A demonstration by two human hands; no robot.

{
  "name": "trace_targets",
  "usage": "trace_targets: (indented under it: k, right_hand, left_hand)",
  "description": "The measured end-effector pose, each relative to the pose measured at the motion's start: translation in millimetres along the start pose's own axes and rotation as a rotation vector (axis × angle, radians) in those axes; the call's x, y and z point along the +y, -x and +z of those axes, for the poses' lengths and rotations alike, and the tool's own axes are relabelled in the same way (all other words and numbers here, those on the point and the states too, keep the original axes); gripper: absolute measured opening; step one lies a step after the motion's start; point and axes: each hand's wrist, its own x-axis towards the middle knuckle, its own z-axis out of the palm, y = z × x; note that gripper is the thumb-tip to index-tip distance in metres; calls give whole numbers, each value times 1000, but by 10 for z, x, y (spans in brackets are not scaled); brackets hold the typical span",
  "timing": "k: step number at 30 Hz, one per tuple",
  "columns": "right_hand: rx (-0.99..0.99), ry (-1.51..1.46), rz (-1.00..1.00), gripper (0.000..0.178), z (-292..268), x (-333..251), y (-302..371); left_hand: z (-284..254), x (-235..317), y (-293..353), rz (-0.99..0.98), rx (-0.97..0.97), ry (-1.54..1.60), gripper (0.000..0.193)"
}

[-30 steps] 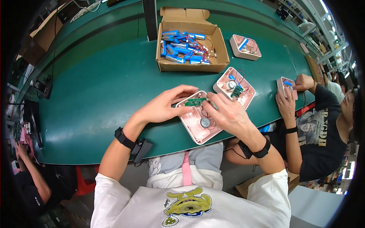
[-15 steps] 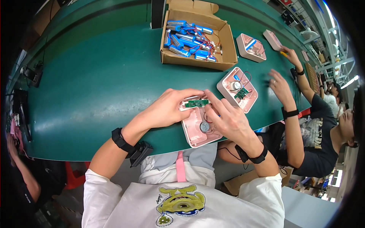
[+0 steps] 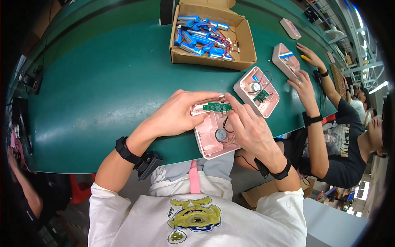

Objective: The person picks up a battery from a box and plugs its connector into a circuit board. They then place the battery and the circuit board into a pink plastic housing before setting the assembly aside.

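Observation:
A pink plastic housing (image 3: 207, 142) lies open at the table's near edge, in front of me. My left hand (image 3: 170, 113) grips its left and far walls, thumb inside and fingers along the far rim. A long green circuit board (image 3: 217, 107) sits by the far wall, slightly slanted. My right hand (image 3: 253, 131) has its fingers closed around the board's right end, which they hide. A round grey speaker (image 3: 221, 134) with thin red and black wires is inside the housing, below the right fingers.
A cardboard box (image 3: 214, 66) of blue wired batteries (image 3: 203, 39) stands beyond my hands. A second pink housing (image 3: 269, 108) with a speaker and board lies right. A co-worker's hand (image 3: 303, 88) touches another housing (image 3: 279, 61) holding a blue battery. A pink part (image 3: 290, 29) lies farther off.
The circuit board has shifted slightly right and up, now more slanted, with my right fingers at its end. The co-worker's hand has reached the battery housing, which has moved right.

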Motion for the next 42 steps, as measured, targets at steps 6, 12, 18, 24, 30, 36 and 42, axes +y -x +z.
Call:
trace_targets:
  k: [6,12,18,24,30,36,42]
  right_hand:
    - [-52,-157,59,25,-227,-70,-144]
    - [-157,-363,126,26,-275,35,-240]
    - [-101,-501,366,28,-135,290,-221]
    - [44,-632,574,30,-42,332,-212]
    - [173,-484,528,34,-24,98,-187]
    - [217,-399,465,37,-113,3,-152]
    - [268,-352,452,35,-87,-8,-89]
  left_hand:
    - [-70,49,4,-51,-41,87,54]
    - [-119,-124,2,-274,-15,478,49]
    - [-79,-38,-100,-341,121,1054,50]
    - [13,-209,-26,-348,68,1088,50]
    - [233,-166,155,-270,22,543,43]
    - [217,-241,169,-267,66,303,27]
    - [328,-101,128,-350,159,590,19]
